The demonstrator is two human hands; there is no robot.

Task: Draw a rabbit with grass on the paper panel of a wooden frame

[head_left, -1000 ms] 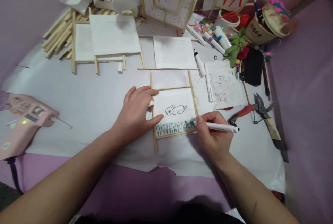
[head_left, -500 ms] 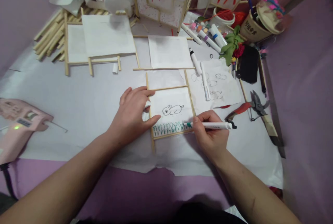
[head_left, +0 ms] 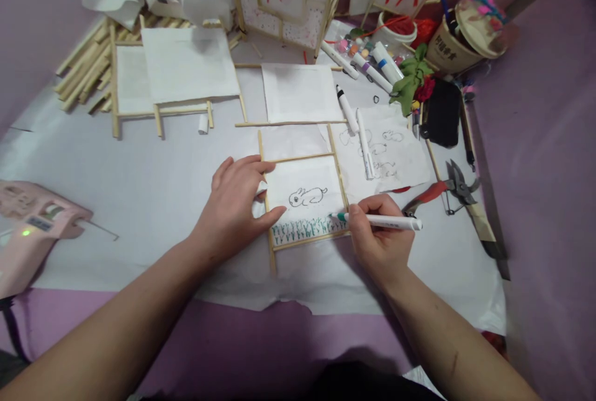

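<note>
A small frame of thin wooden sticks (head_left: 342, 180) holds a white paper panel (head_left: 302, 171) with a rabbit outline and a band of green grass strokes below it. My left hand (head_left: 237, 202) grips the frame's left side, its index finger and thumb reaching onto the paper. A small white piece (head_left: 261, 187) shows between those fingers; its kind is unclear. In my right hand (head_left: 382, 236) is a green-tipped marker (head_left: 393, 222), pinched like a pen, its tip at the upper edge of the grass near the panel's right side.
Behind lie other paper-covered stick frames (head_left: 190, 66) and a bundle of sticks (head_left: 88, 72). A pink glue gun (head_left: 40, 227) is at left. To the right are a sheet of rabbit sketches (head_left: 400, 156), loose markers (head_left: 347, 109), red-handled pruning shears (head_left: 437, 193) and a black phone (head_left: 442, 114).
The marker's tip has moved slightly up on the paper, and my right hand has shifted a little with it. My left hand keeps its hold on the frame.
</note>
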